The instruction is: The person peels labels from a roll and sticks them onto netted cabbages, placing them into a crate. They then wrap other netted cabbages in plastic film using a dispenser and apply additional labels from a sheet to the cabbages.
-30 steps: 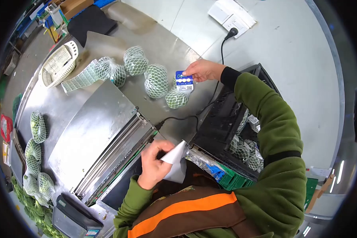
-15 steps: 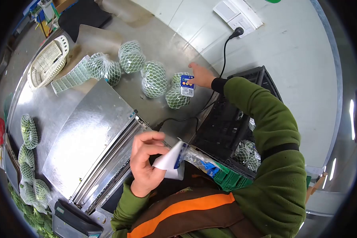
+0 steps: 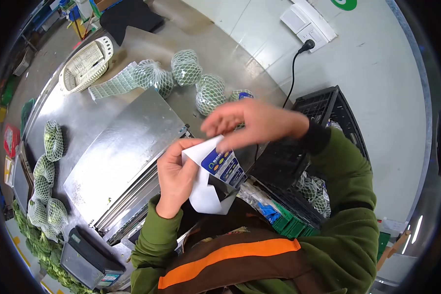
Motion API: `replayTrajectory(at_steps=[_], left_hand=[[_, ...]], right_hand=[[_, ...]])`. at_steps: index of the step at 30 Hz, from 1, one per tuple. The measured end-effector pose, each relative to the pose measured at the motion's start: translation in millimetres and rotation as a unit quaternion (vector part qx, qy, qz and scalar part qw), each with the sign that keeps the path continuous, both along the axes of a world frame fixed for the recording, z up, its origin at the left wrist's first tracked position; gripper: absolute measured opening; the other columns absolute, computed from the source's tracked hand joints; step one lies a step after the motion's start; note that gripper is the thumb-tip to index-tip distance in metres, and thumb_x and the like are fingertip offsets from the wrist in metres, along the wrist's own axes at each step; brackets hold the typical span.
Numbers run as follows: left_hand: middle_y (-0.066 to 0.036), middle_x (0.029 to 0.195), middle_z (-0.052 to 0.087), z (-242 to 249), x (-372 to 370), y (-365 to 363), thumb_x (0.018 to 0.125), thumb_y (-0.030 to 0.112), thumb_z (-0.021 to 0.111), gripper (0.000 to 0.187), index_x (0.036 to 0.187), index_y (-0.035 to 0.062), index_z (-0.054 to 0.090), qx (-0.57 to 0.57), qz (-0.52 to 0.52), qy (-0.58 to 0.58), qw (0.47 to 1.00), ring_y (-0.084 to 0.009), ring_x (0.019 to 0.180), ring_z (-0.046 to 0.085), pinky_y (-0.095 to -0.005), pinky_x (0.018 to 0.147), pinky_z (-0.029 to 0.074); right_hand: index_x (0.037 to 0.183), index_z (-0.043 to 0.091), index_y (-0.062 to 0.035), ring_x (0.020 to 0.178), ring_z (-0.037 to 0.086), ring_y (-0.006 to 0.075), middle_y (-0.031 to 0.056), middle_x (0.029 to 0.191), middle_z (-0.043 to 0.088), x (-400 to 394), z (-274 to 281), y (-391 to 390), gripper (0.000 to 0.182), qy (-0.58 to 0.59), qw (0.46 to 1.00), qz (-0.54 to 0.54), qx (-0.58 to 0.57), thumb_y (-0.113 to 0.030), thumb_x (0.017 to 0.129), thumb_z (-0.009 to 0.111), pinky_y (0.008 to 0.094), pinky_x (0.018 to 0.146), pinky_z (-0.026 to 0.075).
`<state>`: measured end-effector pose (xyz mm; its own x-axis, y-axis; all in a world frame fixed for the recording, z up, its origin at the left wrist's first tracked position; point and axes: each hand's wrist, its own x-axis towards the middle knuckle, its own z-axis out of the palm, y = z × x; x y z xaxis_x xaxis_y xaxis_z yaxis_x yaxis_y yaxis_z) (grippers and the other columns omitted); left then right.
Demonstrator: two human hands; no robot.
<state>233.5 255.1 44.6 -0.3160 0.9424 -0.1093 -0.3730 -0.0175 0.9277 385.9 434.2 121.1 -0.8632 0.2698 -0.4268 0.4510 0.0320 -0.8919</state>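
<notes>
My left hand pinches a curling strip of printed labels, white backing with blue print, over the front of the metal table. My right hand, slightly blurred, hovers over the strip's upper edge; its thumb is close to the labels, with a gap between thumb and fingers and nothing visible in it. Behind it, a netted bag with a blue label is mostly hidden. Farther left lie more white-netted bags of round green vegetables, one with a long flattened net tail.
A cream plastic basket stands at the back left. Several netted bags line the left edge near a scale-like device and leafy greens. A metal machine sits left of my hands. On the right, a black crate holds netted bags; a cord runs nearby.
My right hand has come back from the farthest-right netted bag, which carries a label, to the label strip. My left hand has raised and turned the strip, showing more printed labels.
</notes>
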Motion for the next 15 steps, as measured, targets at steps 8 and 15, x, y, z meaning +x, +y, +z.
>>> replayTrajectory(at_steps=[8,15], left_hand=[[-0.001,0.077,0.065,-4.8,16.2,-4.9,0.091,0.01,0.069,0.009,0.092,0.0021,0.067,-0.034,0.066,0.131,0.989,-0.0041,0.071,0.052,-0.0222,0.064,0.044],[-0.009,0.08,0.061,-9.9,-5.8,-7.3,0.073,0.0,0.076,0.016,0.081,0.0041,0.062,0.076,0.073,0.444,0.89,-0.0278,0.075,0.059,-0.0352,0.072,0.048]], right_hand=[[0.096,0.072,-0.005,0.088,0.066,0.0169,0.0072,0.097,0.069,16.9,9.1,-23.8,0.013,0.138,0.937,0.031,0.318,-0.01,0.085,0.074,0.029,0.078,0.052],[0.111,0.061,-0.0021,0.087,0.063,0.0096,0.002,0.097,0.066,16.0,-63.3,131.7,0.024,0.013,0.977,-0.179,-0.112,-0.017,0.094,0.068,0.0239,0.078,0.052]])
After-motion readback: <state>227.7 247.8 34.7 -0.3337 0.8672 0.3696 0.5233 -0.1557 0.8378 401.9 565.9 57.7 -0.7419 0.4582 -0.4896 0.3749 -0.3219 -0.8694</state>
